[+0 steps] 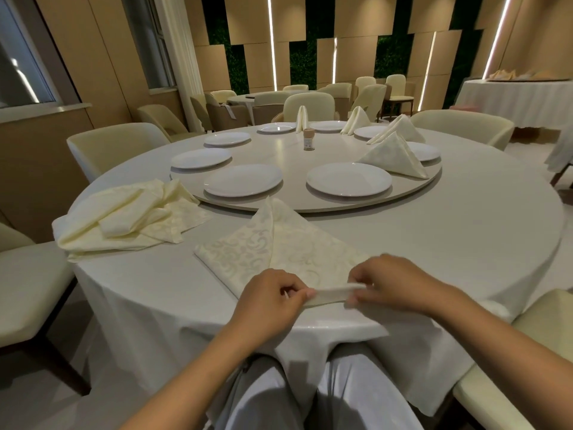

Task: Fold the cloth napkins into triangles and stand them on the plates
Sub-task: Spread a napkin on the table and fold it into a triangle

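A cream patterned napkin [279, 246] lies folded into a triangle on the table's near edge, its tip pointing toward the turntable. My left hand [273, 297] and my right hand [393, 285] both pinch its near edge, which is lifted into a narrow strip between them. A heap of loose cream napkins [124, 218] lies to the left. Several white plates sit on the round turntable [310, 206]; the two nearest plates [243, 183] [348, 178] are bare. Folded triangle napkins [393, 156] stand on the plates at the right and back.
A small brown shaker [308, 138] stands near the turntable's middle. Cream chairs [102, 147] ring the table, one at my left [28, 283] and one at my right [511, 383]. Another set table and chairs are behind.
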Tool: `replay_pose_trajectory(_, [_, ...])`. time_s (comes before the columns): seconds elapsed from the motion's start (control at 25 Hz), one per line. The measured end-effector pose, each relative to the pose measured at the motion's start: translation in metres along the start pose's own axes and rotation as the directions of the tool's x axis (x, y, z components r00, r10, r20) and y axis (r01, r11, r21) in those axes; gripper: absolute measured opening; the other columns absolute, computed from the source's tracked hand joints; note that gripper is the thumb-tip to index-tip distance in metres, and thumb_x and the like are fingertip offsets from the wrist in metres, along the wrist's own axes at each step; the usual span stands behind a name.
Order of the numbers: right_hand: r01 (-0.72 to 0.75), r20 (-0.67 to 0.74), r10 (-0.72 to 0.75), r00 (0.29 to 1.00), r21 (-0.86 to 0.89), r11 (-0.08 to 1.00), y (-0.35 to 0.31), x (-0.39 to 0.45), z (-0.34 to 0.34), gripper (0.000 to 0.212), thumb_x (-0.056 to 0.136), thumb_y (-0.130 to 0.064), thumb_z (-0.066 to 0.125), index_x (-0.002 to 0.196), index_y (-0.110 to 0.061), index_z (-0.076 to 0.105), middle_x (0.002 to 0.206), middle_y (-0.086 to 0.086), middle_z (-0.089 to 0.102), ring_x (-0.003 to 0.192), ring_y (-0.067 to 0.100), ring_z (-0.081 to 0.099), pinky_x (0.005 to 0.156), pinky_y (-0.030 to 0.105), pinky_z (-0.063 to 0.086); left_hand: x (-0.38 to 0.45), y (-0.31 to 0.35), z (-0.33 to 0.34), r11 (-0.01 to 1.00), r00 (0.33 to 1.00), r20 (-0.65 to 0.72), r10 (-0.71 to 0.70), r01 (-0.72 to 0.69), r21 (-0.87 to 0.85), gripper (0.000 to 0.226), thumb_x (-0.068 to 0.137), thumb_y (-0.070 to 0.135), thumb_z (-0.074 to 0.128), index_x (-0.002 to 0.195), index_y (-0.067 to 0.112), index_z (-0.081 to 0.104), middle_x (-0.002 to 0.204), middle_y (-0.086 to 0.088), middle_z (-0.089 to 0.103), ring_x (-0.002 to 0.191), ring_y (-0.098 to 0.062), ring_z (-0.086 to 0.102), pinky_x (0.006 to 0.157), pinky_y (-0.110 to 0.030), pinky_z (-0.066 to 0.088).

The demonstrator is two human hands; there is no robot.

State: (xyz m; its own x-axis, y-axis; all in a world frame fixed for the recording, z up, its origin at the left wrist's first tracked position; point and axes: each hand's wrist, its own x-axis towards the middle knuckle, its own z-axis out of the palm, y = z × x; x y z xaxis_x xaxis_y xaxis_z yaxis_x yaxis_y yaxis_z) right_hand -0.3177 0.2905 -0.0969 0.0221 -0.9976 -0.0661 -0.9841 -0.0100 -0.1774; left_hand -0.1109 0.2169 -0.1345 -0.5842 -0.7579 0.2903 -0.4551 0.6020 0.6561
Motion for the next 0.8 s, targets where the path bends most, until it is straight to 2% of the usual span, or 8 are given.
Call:
replay_pose_trajectory(0.08, [-0.065,-0.014,0.064,0.998,-0.106,0.992,0.001,0.014,-0.024,0.025,0.083,-0.048,0.063,0.071,-0.028,0.055,0.071,-0.011,0.052,0.078,0.015,0.05,0.061,0.029,0.034,-0.005,-0.005,-0.002,0.999,0.996,-0.079,0.035,-0.032,0.034,0.022,0.081,0.043,0.064,0.061,0.04,0.058,0.077,0.019,0.06,0.092,0.007,0.046,0.083,-0.004,0.024])
replay_pose_trajectory(0.16, [-0.071,-0.039,0.066,0.997,-0.146,0.987,-0.008,0.035,-0.046,0.02,0.079,-0.05,0.067,0.08,-0.03,0.062,0.08,-0.011,0.059,0.08,0.014,0.053,0.058,0.027,0.033,-0.008,-0.013,0.0,0.993,0.989,-0.135,0.065,-0.051,0.109,0.02,0.08,0.045,0.059,0.061,0.039,0.056,0.086,0.021,0.055,0.096,0.009,0.037,0.092,-0.004,0.012])
replay_pose_trajectory(0.36, [0.051,0.085,-0.034,0.996,-0.207,0.977,-0.044,0.118,-0.062,0.029,0.074,-0.047,0.075,0.09,-0.024,0.068,0.089,-0.007,0.066,0.082,0.013,0.057,0.059,0.025,0.038,0.001,-0.039,-0.008,0.941,0.945,-0.294,0.145,-0.04,0.337,0.024,0.078,0.045,0.055,0.062,0.028,0.062,0.086,0.014,0.054,0.09,-0.001,0.038,0.087,-0.016,0.017])
replay_pose_trajectory(0.44, [0.077,0.187,-0.038,0.982,-0.208,0.975,-0.052,0.151,-0.053,0.036,0.074,-0.046,0.076,0.098,-0.02,0.069,0.09,-0.007,0.063,0.082,0.015,0.056,0.059,0.024,0.038,0.006,-0.045,-0.014,0.933,0.961,-0.258,0.102,-0.002,0.359,0.015,0.08,0.043,0.058,0.072,0.03,0.06,0.091,0.015,0.05,0.093,-0.002,0.037,0.087,-0.016,0.016])
replay_pose_trajectory(0.52, [0.09,0.273,-0.039,0.961,-0.177,0.98,-0.052,0.175,-0.041,0.039,0.075,-0.045,0.076,0.097,-0.013,0.07,0.084,-0.006,0.062,0.078,0.015,0.055,0.059,0.022,0.038,0.011,-0.052,-0.018,0.95,0.984,-0.176,0.041,0.016,0.312,0.013,0.086,0.04,0.057,0.096,0.032,0.057,0.107,0.015,0.047,0.108,-0.006,0.038,0.091,-0.014,0.018])
replay_pose_trajectory(0.64, [0.108,0.338,-0.063,0.939,-0.117,0.987,-0.047,0.195,-0.026,0.039,0.074,-0.044,0.076,0.086,-0.008,0.069,0.067,-0.006,0.056,0.069,0.014,0.051,0.056,0.02,0.037,0.021,-0.059,-0.022,0.97,0.996,0.063,0.057,-0.07,0.232,0.041,0.098,0.042,0.043,0.138,0.039,0.04,0.146,0.024,0.026,0.136,0.001,0.016,0.109,-0.017,0.009])
replay_pose_trajectory(0.72, [0.116,0.363,-0.079,0.929,-0.081,0.99,-0.043,0.204,-0.021,0.033,0.074,-0.043,0.077,0.081,-0.012,0.066,0.068,-0.006,0.054,0.069,0.014,0.05,0.058,0.021,0.037,0.026,-0.064,-0.02,0.948,0.978,0.194,0.077,-0.132,0.29,0.046,0.1,0.044,0.034,0.146,0.042,0.029,0.154,0.029,0.012,0.14,0.005,0.006,0.11,-0.019,-0.001])
replay_pose_trajectory(0.8, [0.114,0.365,-0.064,0.929,-0.117,0.987,-0.037,0.212,-0.025,0.029,0.075,-0.037,0.078,0.09,-0.016,0.066,0.08,-0.007,0.059,0.076,0.014,0.053,0.064,0.022,0.04,0.029,-0.068,-0.018,0.939,0.971,0.234,0.046,-0.122,0.321,0.047,0.1,0.041,0.033,0.147,0.044,0.026,0.155,0.028,0.013,0.142,0.003,0.004,0.108,-0.016,-0.006])
